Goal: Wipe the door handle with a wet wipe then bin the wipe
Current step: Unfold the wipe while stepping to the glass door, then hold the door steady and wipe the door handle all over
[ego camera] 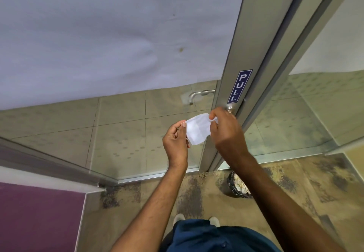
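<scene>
Wet wipe (197,128): white, thin, soft sheet with fold creases, partly unfolded, held in the air in front of the door, just below the handle.
Left hand (175,143): grip pinching the wipe's left edge between thumb and fingers.
Right hand (226,128): grip pinching the wipe's upper right corner.
Door handle (230,109): brushed silver metal, round base showing just above the right hand.
Second lever handle (200,95): curved metal, seen through the glass.
Door frame (244,40): grey metal.
Label (240,86): dark blue vertical strip, white letters "PULL".
Floor (315,188): mottled tan and dark.
Bin (235,185): dark, round, on the floor by the frame.
</scene>
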A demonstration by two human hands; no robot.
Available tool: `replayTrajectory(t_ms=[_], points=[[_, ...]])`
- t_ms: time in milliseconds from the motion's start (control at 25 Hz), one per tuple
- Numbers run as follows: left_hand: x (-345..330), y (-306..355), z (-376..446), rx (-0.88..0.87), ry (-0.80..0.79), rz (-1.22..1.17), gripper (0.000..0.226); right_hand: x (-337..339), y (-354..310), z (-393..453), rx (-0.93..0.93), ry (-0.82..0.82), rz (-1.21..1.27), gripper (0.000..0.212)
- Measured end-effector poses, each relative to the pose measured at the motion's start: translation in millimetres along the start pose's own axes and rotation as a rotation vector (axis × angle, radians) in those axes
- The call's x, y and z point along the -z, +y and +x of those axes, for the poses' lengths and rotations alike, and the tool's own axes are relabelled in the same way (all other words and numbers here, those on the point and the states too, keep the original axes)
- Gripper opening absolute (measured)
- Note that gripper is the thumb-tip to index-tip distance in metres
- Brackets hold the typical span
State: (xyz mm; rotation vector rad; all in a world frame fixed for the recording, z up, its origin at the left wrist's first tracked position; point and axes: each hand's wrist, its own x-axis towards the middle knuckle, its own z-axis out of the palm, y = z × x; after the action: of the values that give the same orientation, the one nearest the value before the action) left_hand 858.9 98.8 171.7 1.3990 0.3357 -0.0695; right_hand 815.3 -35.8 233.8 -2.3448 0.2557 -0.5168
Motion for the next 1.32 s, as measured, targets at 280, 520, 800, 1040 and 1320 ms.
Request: replayTrajectory(t_ms=[280, 520, 800, 1040, 1320], points=[[6, -4, 13, -0.055, -0.055, 0.199, 0.017, -36, -14, -13, 0.249, 0.154, -0.649, 0.027], [25, 24, 6, -0.37, -0.082, 0.478, 0.025, -68, -33, -16, 0.11, 0.001, -0.85, 0.031], [25, 102, 9, -1.209, -0.141, 0.714, 0.031, -73, -34, 18, -0.05, -0.279, -0.806, 0.009], [1, 161, 38, -1.607, -0.035, 0.84, 0.041, -81, -21, 10, -0.047, -0.083, -0.787, 0.034], [-20, 177, 72, -1.773, 0.125, 0.93, 0.063, -86, 8, -19, 0.271, 0.206, -0.863, 0.026]])
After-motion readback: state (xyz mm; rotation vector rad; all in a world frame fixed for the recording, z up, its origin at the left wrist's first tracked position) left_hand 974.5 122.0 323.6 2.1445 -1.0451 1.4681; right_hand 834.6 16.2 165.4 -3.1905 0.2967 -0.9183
